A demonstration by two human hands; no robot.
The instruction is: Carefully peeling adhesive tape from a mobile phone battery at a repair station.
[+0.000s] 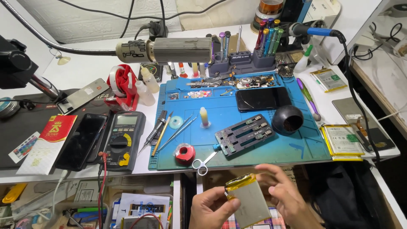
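Both of my hands hold a flat silver battery pack (251, 202) with yellow tape along its top edge, below the front edge of the bench. My left hand (210, 208) grips its left side with the thumb on the face. My right hand (285, 196) pinches its right edge with fingers curled over the top. Just beyond it on the blue work mat (296, 148) lie small scissors (202, 163), a red tape roll (185, 152) and a grey clamp fixture (243, 134).
A black phone (263, 99) and a black round bowl (287, 120) sit on the mat. Tweezers and a screwdriver (163, 129) lie at its left edge, beside a multimeter (123, 140). Two spare batteries (342, 140) rest at the right. A screwdriver rack (250, 53) stands at the back.
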